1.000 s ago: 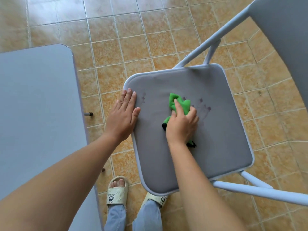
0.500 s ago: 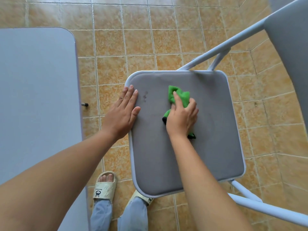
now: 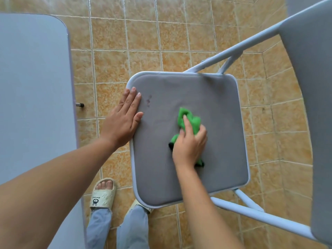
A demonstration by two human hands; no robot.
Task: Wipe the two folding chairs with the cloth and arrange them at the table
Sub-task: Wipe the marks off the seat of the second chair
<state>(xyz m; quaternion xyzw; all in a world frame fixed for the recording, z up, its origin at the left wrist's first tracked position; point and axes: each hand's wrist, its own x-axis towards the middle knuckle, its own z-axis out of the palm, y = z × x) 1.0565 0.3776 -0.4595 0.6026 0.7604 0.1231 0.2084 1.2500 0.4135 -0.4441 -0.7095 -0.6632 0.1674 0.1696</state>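
A folding chair with a grey padded seat and pale blue-white frame stands on the tiled floor in front of me. Its grey backrest is at the right edge. My right hand grips a crumpled green cloth and presses it on the middle of the seat. My left hand lies flat, fingers straight, on the seat's left edge. A few small dark marks show on the seat near my left fingertips. Only one chair is in view.
A pale grey table fills the left side, its edge close to my left arm; a small dark-tipped peg sticks out under it. My feet in cream slippers stand by the seat's near edge. Orange floor tiles lie beyond.
My right hand has slid the cloth a little to the right and toward me across the seat. The dark marks seen at the cloth's right a second ago are gone. My left hand stays put.
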